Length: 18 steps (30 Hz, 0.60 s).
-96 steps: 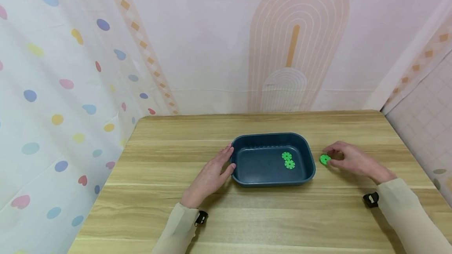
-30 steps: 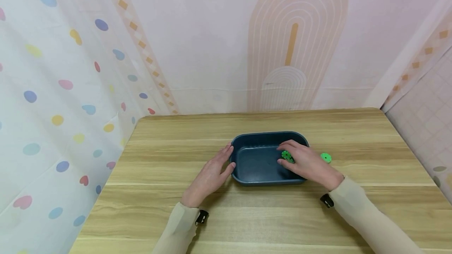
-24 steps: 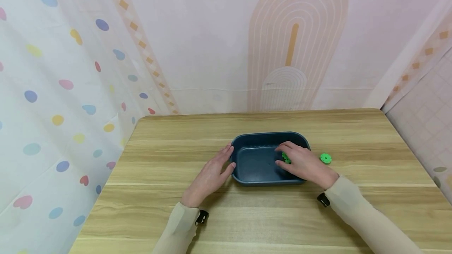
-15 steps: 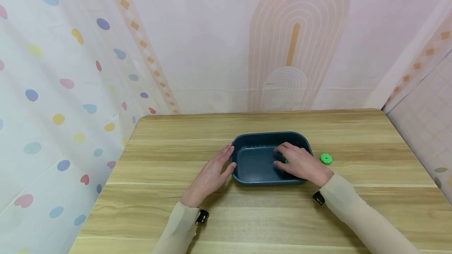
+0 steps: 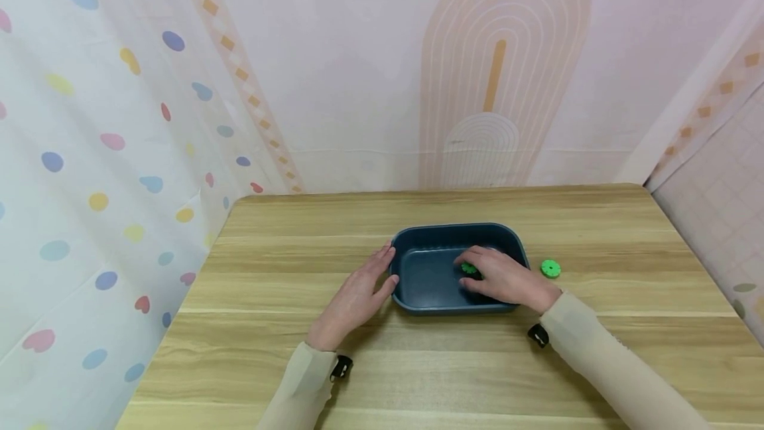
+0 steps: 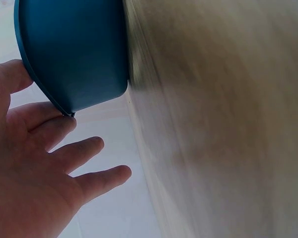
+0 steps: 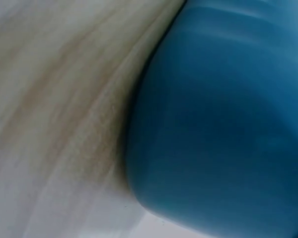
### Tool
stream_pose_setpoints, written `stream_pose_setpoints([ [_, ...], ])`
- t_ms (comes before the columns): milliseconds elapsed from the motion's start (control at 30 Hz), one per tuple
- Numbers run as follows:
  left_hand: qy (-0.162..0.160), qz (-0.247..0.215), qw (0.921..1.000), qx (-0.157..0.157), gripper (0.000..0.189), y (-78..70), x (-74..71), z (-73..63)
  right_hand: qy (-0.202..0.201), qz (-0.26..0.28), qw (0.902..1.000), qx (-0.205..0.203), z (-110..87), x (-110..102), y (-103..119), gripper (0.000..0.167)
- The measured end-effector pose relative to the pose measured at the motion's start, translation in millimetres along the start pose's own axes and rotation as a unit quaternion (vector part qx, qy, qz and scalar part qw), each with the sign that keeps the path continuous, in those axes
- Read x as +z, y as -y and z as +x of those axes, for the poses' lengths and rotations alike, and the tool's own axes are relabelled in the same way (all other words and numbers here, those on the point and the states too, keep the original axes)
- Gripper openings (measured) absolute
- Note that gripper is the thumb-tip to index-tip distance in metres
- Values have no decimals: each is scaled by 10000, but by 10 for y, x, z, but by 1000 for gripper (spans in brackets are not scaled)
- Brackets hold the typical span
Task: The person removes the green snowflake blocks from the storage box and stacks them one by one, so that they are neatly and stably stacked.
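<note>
A dark blue-green rectangular tray (image 5: pixel 430 284) sits on the table. At its left end rests my left hand (image 5: pixel 352 300), thumb and fingertips touching the rim. In the left wrist view the left hand (image 6: pixel 44 153) has its fingers spread, thumb and forefinger at the tray's (image 6: pixel 74 49) rim. My right hand (image 5: pixel 501 277) reaches over the right side into the tray, curled thumb and fingers around a green notched disc (image 5: pixel 469 268), partly hidden by them. The right wrist view shows only the tray's outer wall (image 7: pixel 213 114) beside the table.
Another green notched disc (image 5: pixel 550 269), thick like a small stack, lies on the wooden table (image 5: pixel 418 377) just right of the tray. Patterned curtains (image 5: pixel 358 85) hang behind and to the left of the table.
My right hand has come from the disc on the table into the tray. A green disc has shifted left with its fingers. My left hand stays at the rim.
</note>
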<state>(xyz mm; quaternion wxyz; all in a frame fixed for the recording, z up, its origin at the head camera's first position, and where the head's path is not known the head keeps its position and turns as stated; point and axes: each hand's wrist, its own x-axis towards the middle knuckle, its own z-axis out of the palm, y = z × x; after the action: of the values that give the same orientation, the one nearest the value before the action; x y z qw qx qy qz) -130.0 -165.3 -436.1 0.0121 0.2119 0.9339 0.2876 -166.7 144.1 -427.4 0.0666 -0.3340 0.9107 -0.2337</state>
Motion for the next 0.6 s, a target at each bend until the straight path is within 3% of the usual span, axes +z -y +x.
stream_pose_setpoints([
  [233,-8,-9,10000,-1,60,-5,5,-1,-16,441,9986,-274,37,-52,-84,33],
  [400,-18,-11,10000,55,60,-1,4,-2,-230,571,9981,91,53,-89,-97,35],
  [600,-49,9,9999,104,60,6,7,3,-137,425,9977,512,105,-100,-91,34],
])
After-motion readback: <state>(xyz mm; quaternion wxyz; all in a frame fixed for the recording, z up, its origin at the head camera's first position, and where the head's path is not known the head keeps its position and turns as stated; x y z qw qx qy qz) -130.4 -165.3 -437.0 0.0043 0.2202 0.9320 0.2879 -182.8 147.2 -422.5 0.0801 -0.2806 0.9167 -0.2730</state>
